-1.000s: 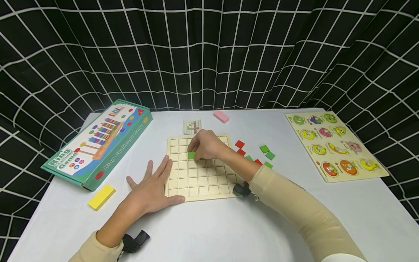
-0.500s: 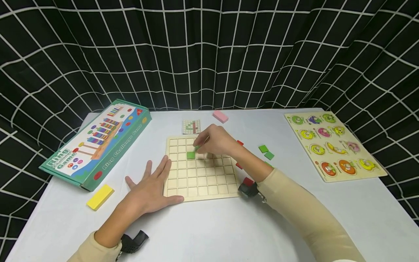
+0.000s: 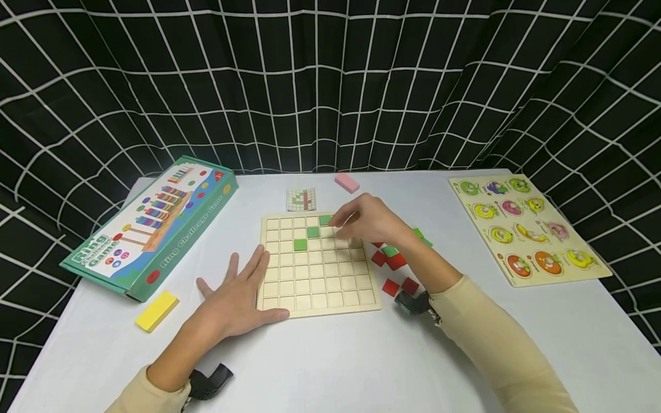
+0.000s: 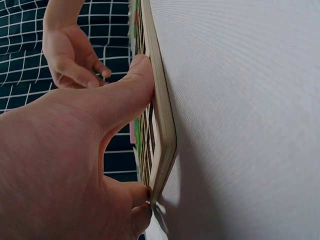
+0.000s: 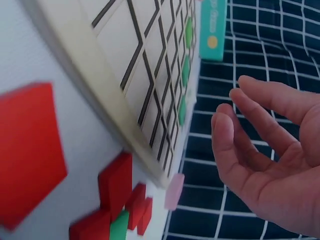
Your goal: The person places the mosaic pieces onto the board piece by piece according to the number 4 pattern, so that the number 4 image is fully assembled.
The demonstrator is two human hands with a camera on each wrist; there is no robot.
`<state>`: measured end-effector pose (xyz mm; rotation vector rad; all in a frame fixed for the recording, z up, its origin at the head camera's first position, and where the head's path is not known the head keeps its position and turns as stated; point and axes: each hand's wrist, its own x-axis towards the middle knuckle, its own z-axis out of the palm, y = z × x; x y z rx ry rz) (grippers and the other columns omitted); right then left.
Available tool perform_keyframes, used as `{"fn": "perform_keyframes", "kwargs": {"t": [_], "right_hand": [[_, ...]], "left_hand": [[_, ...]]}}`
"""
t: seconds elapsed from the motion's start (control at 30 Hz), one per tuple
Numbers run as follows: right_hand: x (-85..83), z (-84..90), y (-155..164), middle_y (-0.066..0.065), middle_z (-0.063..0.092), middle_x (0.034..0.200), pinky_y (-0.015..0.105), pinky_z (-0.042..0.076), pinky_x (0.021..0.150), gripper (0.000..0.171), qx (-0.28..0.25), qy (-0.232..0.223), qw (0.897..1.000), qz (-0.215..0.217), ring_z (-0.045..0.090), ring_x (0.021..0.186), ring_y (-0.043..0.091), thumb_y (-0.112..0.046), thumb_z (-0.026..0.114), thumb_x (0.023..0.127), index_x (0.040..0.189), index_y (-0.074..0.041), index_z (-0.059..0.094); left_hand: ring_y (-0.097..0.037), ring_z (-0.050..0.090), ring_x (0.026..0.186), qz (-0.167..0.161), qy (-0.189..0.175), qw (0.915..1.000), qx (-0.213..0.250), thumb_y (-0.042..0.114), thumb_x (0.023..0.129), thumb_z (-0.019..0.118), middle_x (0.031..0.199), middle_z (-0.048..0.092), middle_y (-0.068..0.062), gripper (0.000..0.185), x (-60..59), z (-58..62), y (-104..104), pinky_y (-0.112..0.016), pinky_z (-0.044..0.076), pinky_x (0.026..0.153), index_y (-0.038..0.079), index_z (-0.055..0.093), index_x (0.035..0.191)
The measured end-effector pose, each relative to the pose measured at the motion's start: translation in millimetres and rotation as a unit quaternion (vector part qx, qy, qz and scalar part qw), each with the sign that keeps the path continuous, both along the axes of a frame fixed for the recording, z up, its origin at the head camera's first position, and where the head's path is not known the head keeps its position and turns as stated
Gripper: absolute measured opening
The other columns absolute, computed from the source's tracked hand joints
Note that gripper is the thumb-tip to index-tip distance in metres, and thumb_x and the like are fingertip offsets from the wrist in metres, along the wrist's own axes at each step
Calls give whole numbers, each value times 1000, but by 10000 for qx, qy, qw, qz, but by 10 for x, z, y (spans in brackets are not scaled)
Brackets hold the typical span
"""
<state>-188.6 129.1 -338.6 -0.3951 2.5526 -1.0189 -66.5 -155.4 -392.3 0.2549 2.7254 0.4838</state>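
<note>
A wooden grid board (image 3: 330,287) lies at the table's middle. Three green tiles run diagonally across it: one (image 3: 300,245), one (image 3: 312,232) and one (image 3: 325,219) in the top row. My right hand (image 3: 361,221) hovers over the board's top right, fingertips just beside the top tile. In the right wrist view this hand (image 5: 260,145) has relaxed fingers and holds nothing. My left hand (image 3: 234,295) lies flat on the table, and its thumb (image 4: 132,95) presses the board's edge (image 4: 162,125) at the front left corner.
Loose red tiles (image 3: 396,261) and green tiles (image 3: 419,235) lie right of the board. A pattern card (image 3: 302,199) and pink block (image 3: 347,183) sit behind it. A green game box (image 3: 155,223) and yellow block (image 3: 156,310) are left, an animal puzzle (image 3: 527,226) far right.
My right hand moved up and to the right across the board, leaving a second and a third green tile in a diagonal. The left hand stayed put.
</note>
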Motion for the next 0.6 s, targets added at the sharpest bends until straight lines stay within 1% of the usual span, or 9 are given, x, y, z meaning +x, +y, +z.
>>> {"fn": "perform_keyframes", "kwargs": {"t": [0.07,0.2,0.3,0.43,0.5,0.6], "right_hand": [[7,4,66,8,79,112,34,56,82,27,-2,9,10000,-31,70,97,22,-15,79,88,114,-11,81],[27,20,193,9,77,108,42,61,78,29,-72,-141,9996,-230,69,95,23,-15,80,88,117,-10,80],[32,33,287,9,77,106,45,61,79,29,-143,-180,9991,-359,68,95,24,-13,80,89,118,-9,79],[38,45,424,10,76,105,45,58,86,29,-168,-154,9986,-482,68,95,25,-11,80,88,117,-9,80],[39,41,497,11,76,107,46,57,87,29,-151,-156,9983,-540,67,97,26,-10,79,88,117,-10,80],[40,30,610,13,76,113,44,56,89,30,-166,-144,9982,-566,66,102,28,-9,78,88,118,-10,79]], "left_hand": [[-53,-2,158,11,-6,10000,22,80,79,70,178,1,-2,126,-1,-3,1,-97,-4,93,15,10,169],[-53,-3,158,24,-39,10000,71,79,79,71,178,0,-2,126,-7,-11,2,-97,-5,93,16,9,169],[-53,-4,158,20,-30,10000,89,79,79,71,178,0,-3,126,-9,-8,3,-97,-5,93,15,9,169],[-54,-3,158,22,-26,10000,81,79,79,70,178,1,-3,126,-7,2,-2,-97,-5,93,15,9,169],[-54,-2,158,12,-25,10000,63,80,79,70,178,1,-3,127,-4,6,-4,-97,-5,93,15,9,169],[-54,-2,158,-10,-21,10000,43,81,79,69,178,1,-3,127,2,9,-6,-97,-4,93,16,9,169]]}}
